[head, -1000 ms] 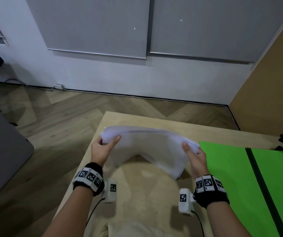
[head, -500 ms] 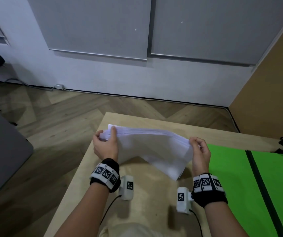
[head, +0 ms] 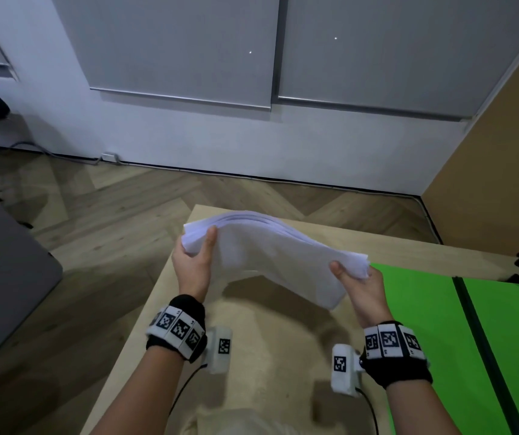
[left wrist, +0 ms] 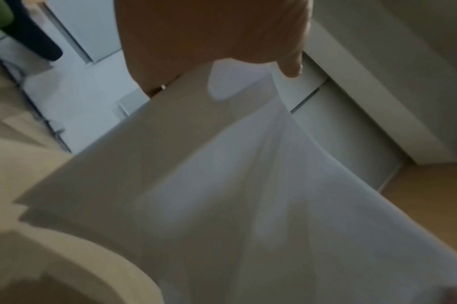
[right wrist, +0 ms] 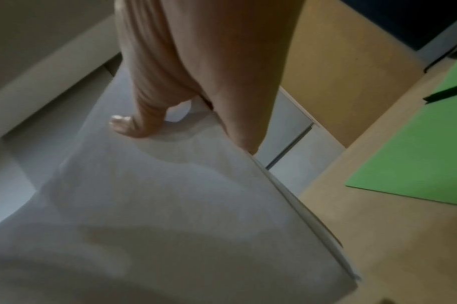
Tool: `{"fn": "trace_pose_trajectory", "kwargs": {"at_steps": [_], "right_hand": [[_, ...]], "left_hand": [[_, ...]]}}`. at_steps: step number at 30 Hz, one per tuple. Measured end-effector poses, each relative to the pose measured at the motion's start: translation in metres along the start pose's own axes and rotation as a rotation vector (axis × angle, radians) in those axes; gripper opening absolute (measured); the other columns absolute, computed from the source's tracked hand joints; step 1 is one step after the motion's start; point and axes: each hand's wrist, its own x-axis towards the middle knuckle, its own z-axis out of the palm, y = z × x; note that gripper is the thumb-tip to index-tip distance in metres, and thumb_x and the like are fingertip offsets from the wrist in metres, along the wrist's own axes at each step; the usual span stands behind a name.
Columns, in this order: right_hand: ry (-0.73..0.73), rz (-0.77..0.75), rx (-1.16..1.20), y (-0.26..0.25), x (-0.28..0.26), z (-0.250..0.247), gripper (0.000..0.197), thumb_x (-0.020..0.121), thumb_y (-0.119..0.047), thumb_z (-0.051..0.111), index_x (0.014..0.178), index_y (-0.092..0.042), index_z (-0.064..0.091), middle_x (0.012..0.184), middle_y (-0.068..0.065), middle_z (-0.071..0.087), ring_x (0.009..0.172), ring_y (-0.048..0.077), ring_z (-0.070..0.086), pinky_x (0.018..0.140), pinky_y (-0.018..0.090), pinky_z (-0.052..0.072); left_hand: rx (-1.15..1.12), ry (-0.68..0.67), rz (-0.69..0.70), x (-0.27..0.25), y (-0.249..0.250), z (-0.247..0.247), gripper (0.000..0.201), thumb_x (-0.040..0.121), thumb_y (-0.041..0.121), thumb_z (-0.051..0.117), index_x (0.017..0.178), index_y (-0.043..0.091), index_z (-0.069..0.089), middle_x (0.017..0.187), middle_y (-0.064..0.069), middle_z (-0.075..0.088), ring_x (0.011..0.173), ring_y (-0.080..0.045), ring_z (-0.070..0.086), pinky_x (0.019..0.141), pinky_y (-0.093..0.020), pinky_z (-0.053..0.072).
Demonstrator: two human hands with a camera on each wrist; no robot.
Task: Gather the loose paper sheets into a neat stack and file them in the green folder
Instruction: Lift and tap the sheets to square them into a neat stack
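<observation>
Holding a stack of white paper sheets [head: 270,255] in the air above a pale wooden worktop [head: 283,356], a person's left hand [head: 193,264] and right hand [head: 362,288] each grip one end, thumbs on top, fingers curled beneath. The stack arches upward between them. An open green folder [head: 427,324] lies flat on the worktop, just right of the stack.

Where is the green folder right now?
In the head view the green folder lies open on the table, at the right, just beside the right hand.
</observation>
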Motion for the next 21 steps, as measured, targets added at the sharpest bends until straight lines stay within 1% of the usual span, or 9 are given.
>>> {"fn": "trace_pose_trajectory", "kwargs": {"at_steps": [2, 4, 8, 10, 13, 16, 18, 19, 21], "right_hand": [[-0.057, -0.013, 0.029, 0.004, -0.007, -0.002, 0.020, 0.073, -0.025, 0.075, 0.089, -0.014, 0.070, 0.075, -0.011, 0.076, 0.070, 0.000, 0.068, 0.064, 0.014, 0.053], [-0.039, -0.001, 0.018, 0.007, -0.012, 0.001, 0.020, 0.076, -0.033, 0.073, 0.090, -0.019, 0.069, 0.082, -0.009, 0.074, 0.075, 0.002, 0.065, 0.067, 0.017, 0.052], [0.159, 0.033, 0.064, 0.010, -0.009, 0.003, 0.008, 0.085, -0.028, 0.066, 0.080, -0.021, 0.068, 0.078, -0.008, 0.069, 0.068, 0.001, 0.062, 0.060, 0.016, 0.049], [0.156, 0.003, 0.053, 0.010, -0.006, 0.003, 0.005, 0.084, -0.020, 0.067, 0.079, -0.021, 0.068, 0.079, -0.005, 0.068, 0.072, 0.008, 0.061, 0.059, 0.016, 0.049], [0.068, -0.026, 0.011, 0.010, -0.004, 0.001, 0.011, 0.080, -0.014, 0.071, 0.082, -0.023, 0.065, 0.085, -0.005, 0.068, 0.074, 0.006, 0.061, 0.060, 0.010, 0.050], [0.005, 0.026, -0.016, 0.014, -0.005, -0.003, 0.014, 0.080, -0.024, 0.072, 0.089, -0.029, 0.064, 0.095, -0.006, 0.068, 0.080, 0.004, 0.062, 0.071, 0.019, 0.052], [0.028, 0.059, 0.015, 0.013, -0.006, -0.001, 0.005, 0.085, -0.030, 0.065, 0.088, -0.027, 0.065, 0.093, -0.007, 0.067, 0.077, 0.002, 0.061, 0.066, 0.016, 0.050], [0.058, 0.067, 0.042, 0.011, -0.007, 0.002, 0.007, 0.088, -0.031, 0.062, 0.086, -0.024, 0.065, 0.088, -0.007, 0.066, 0.074, 0.003, 0.060, 0.060, 0.013, 0.048], [0.124, 0.072, 0.084, 0.008, -0.003, 0.005, 0.012, 0.089, -0.029, 0.059, 0.083, -0.021, 0.065, 0.081, -0.007, 0.065, 0.074, 0.009, 0.056, 0.056, 0.015, 0.045]], "left_hand": [[0.003, 0.083, -0.020, -0.006, -0.008, 0.001, 0.055, 0.067, 0.055, 0.073, 0.102, 0.013, 0.063, 0.098, -0.003, 0.069, 0.084, -0.015, 0.065, 0.078, -0.031, 0.054], [0.005, 0.150, -0.076, -0.007, -0.018, 0.002, 0.056, 0.064, 0.057, 0.074, 0.096, 0.012, 0.063, 0.094, -0.004, 0.068, 0.082, -0.017, 0.063, 0.080, -0.035, 0.053], [0.049, 0.145, -0.090, -0.002, -0.026, 0.005, 0.026, 0.073, 0.040, 0.077, 0.078, 0.020, 0.062, 0.082, 0.000, 0.068, 0.076, -0.016, 0.063, 0.073, -0.031, 0.053], [0.058, 0.161, -0.091, 0.004, -0.027, 0.002, 0.032, 0.072, 0.043, 0.075, 0.069, 0.017, 0.058, 0.077, -0.002, 0.064, 0.071, -0.017, 0.059, 0.073, -0.034, 0.052], [0.033, 0.142, -0.160, 0.014, -0.025, -0.001, 0.045, 0.070, 0.052, 0.073, 0.064, 0.015, 0.047, 0.074, -0.004, 0.055, 0.071, -0.018, 0.052, 0.069, -0.034, 0.046], [0.028, 0.112, -0.227, 0.017, -0.023, 0.001, 0.054, 0.062, 0.060, 0.075, 0.071, 0.014, 0.048, 0.078, -0.002, 0.057, 0.072, -0.018, 0.054, 0.075, -0.035, 0.048], [0.031, 0.146, -0.269, 0.013, -0.018, 0.006, 0.047, 0.068, 0.052, 0.077, 0.065, 0.021, 0.042, 0.076, 0.006, 0.054, 0.070, -0.011, 0.054, 0.081, -0.033, 0.047], [0.036, 0.167, -0.278, 0.012, -0.017, 0.008, 0.045, 0.071, 0.047, 0.077, 0.064, 0.026, 0.038, 0.075, 0.010, 0.050, 0.070, -0.009, 0.052, 0.082, -0.031, 0.044], [0.056, 0.193, -0.277, 0.013, -0.018, 0.008, 0.039, 0.074, 0.041, 0.076, 0.064, 0.029, 0.039, 0.076, 0.010, 0.051, 0.072, -0.012, 0.053, 0.080, -0.030, 0.043]]}}
